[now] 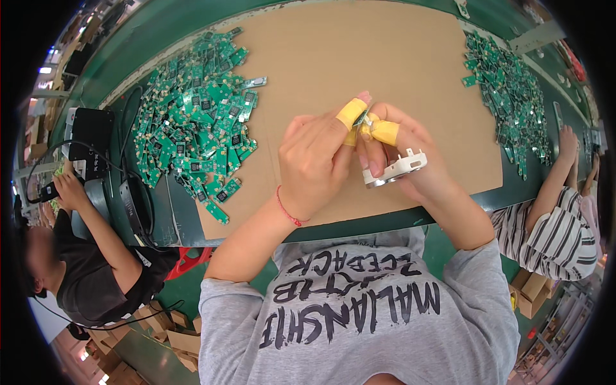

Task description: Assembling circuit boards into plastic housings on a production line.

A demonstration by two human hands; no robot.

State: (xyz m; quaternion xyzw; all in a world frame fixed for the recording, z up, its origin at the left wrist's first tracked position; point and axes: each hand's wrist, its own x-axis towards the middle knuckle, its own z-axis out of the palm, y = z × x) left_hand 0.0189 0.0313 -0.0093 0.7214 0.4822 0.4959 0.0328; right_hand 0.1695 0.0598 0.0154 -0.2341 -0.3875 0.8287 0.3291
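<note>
Over the middle of the cardboard sheet, both of my hands meet, several fingertips wrapped in yellow tape. My left hand (314,154) is closed in a pinch on a small green circuit board (361,119), mostly hidden by the fingers. The fingertips of my right hand (410,141) press at the same board from the other side. Its lower fingers also curl round a white plastic part (399,168), which has small upright prongs and a shiny metal underside. Whether the board and this part are joined, I cannot tell.
A large heap of green circuit boards (199,115) lies left on the cardboard (359,45), a second pile of boards (510,96) on the right. A black device (90,141) with cables stands far left. Co-workers sit at both sides, one in black (96,269), another in stripes (558,234).
</note>
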